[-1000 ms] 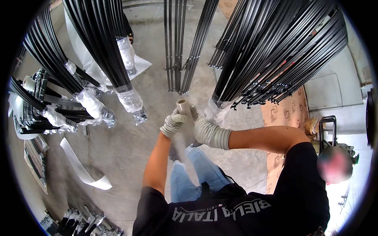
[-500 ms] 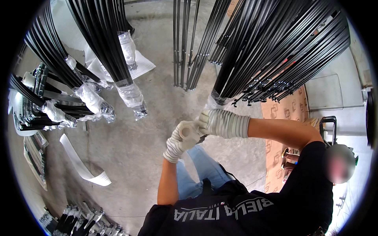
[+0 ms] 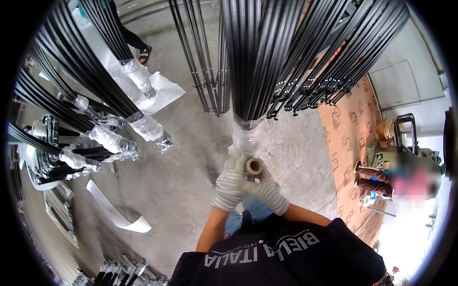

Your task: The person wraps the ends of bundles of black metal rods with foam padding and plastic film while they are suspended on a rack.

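A roll of clear stretch film (image 3: 254, 166) with a pale hollow core is held upright between my gloved hands, in front of my body. My right hand (image 3: 267, 190) curls round its right side, thumb across the front. Against the roll's left side, my left hand (image 3: 230, 183) is closed; its fingertips are partly hidden. Just beyond the hands is the lower end of a bundle of long black bars (image 3: 248, 81). Clear film (image 3: 245, 137) is wrapped around that end and reaches down close to the roll.
Several black bar bundles (image 3: 90, 78) with film-wrapped ends lean at the left. More loose black bars (image 3: 329, 62) stand at the right. A white foam strip (image 3: 112, 209) lies on the concrete floor. One person (image 3: 377, 178) is at the right; another person's sandalled foot (image 3: 144, 55) shows far left.
My right hand has come from the bundle's end round to the roll's right side. The roll has moved right, and the view has shifted, bringing the bundle straight ahead of me.
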